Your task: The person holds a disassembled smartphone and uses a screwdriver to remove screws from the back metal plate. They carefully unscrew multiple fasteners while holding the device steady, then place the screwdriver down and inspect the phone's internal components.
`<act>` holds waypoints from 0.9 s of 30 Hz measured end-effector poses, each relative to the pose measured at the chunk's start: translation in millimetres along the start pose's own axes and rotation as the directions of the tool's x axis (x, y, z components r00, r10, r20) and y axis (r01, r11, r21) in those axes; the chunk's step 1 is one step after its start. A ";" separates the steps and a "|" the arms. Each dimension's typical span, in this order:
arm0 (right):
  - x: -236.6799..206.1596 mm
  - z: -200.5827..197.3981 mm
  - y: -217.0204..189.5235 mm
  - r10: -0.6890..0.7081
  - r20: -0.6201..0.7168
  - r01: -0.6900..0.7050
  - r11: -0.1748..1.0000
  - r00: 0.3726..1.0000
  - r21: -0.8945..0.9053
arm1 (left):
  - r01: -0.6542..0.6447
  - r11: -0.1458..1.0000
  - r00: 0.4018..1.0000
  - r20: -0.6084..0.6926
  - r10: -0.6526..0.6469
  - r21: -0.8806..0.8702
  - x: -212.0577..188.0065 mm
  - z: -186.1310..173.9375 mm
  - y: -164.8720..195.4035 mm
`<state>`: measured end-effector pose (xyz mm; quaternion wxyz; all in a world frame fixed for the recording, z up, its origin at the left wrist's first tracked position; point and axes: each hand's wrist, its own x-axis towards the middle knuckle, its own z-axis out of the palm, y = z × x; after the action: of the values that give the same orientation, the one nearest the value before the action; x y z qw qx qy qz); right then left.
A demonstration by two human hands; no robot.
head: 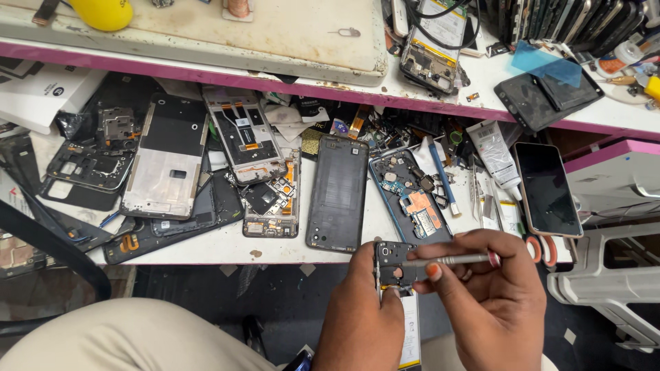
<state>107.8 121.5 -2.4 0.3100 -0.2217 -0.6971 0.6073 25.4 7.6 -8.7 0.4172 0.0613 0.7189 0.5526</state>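
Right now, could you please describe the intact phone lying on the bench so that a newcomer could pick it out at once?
Start at the white workbench with the pink edge and follow its lower shelf to the right end. There, right of the white glue tube, lies the slim phone with the dark glass screen, face up. Unlike the opened phone bodies around it, it is whole, with no circuit boards showing.

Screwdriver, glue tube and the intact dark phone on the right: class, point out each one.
screwdriver (447, 260), head view, middle of its metal shaft
glue tube (493, 152), head view, middle of its white body
dark phone (546, 189), head view, centre of its screen
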 end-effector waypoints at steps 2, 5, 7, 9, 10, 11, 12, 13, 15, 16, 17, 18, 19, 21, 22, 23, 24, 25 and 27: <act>1.4 2.2 0.2 0.049 -0.090 -0.059 0.992 0.995 -0.113 | 0.007 1.000 1.000 0.003 -0.007 0.011 -1.0 -1.7 -0.1; -0.4 4.6 -0.7 -0.025 -0.044 0.017 0.984 0.999 -0.175 | -0.002 1.000 1.000 0.019 0.002 0.030 -1.2 -1.0 1.5; -0.3 5.3 -0.1 -0.042 0.014 0.043 0.992 0.999 -0.117 | 0.010 0.999 1.000 0.025 -0.010 0.037 -0.6 -1.7 2.1; 0.3 5.4 1.4 0.021 0.033 -0.021 1.000 0.999 -0.007 | 0.018 0.998 1.000 0.007 -0.019 0.061 -1.4 -3.0 1.6; -0.2 5.5 2.5 0.016 0.005 -0.016 0.997 1.000 -0.073 | 0.024 0.997 1.000 0.003 -0.024 0.072 -1.9 -2.5 1.5; -0.7 5.7 3.9 0.006 -0.026 -0.010 0.990 1.000 -0.141 | 0.031 0.996 0.999 0.013 -0.032 0.083 -2.1 -2.1 1.4; -1.0 5.3 5.0 -0.008 -0.058 -0.005 0.978 0.998 -0.209 | 0.036 0.995 0.999 0.025 -0.038 0.095 -1.8 -2.0 1.2; -1.3 4.7 5.9 -0.008 -0.088 -0.011 0.975 0.996 -0.223 | 0.041 0.993 0.998 0.035 -0.044 0.106 -1.8 -1.3 1.2; -1.0 4.5 8.5 -0.009 -0.144 -0.027 0.970 0.989 -0.242 | 0.023 0.996 1.000 0.017 -0.024 0.084 -1.5 0.5 1.5; -0.4 3.5 8.9 -0.035 -0.139 0.004 0.977 0.990 -0.211 | 0.015 0.997 1.000 0.006 -0.015 0.074 -1.4 1.1 1.6; 0.5 2.0 8.7 -0.059 -0.134 0.034 0.983 0.989 -0.181 | -0.014 0.999 1.000 -0.014 0.014 0.035 -1.7 1.7 1.6; 1.3 0.5 7.9 -0.084 -0.131 0.064 0.987 0.988 -0.150 | -0.043 0.999 0.999 -0.034 0.042 -0.004 -2.4 2.6 1.7; 1.8 -0.9 6.7 -0.102 -0.173 0.088 0.992 0.980 -0.085 | -0.072 0.997 0.996 -0.055 0.070 -0.042 -2.9 2.9 1.7; 3.3 -3.7 3.3 -0.130 -0.256 0.145 0.989 0.958 0.039 | -0.125 0.985 0.991 -0.065 0.119 -0.116 -3.0 1.8 1.4; 4.1 -4.9 1.2 -0.139 -0.281 0.155 0.987 0.950 0.036 | -0.152 0.976 0.987 -0.074 0.142 -0.154 -2.9 0.8 1.1; 4.7 -6.3 -1.3 -0.146 -0.304 0.164 0.986 0.941 0.033 | -0.126 0.963 0.991 -0.064 0.113 -0.240 -2.0 -0.4 0.8; 5.4 -6.3 -2.8 -0.153 -0.327 0.172 0.984 0.933 0.032 | -0.098 0.941 0.995 -0.052 0.085 -0.323 -0.2 -1.9 0.5; 6.0 -5.1 -3.2 -0.135 -0.372 0.175 0.982 0.918 0.077 | -0.070 0.913 0.998 -0.038 0.059 -0.403 1.1 -3.4 -0.1; 8.2 -4.8 -4.4 -0.097 -0.463 0.191 0.969 0.881 0.160 | -0.117 0.833 0.993 -0.042 0.112 -0.540 5.1 -3.9 -0.5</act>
<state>105.6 129.8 3.6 0.5285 -0.2716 -0.5557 0.5815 19.8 7.3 -11.7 0.3806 -0.0184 0.5302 0.7574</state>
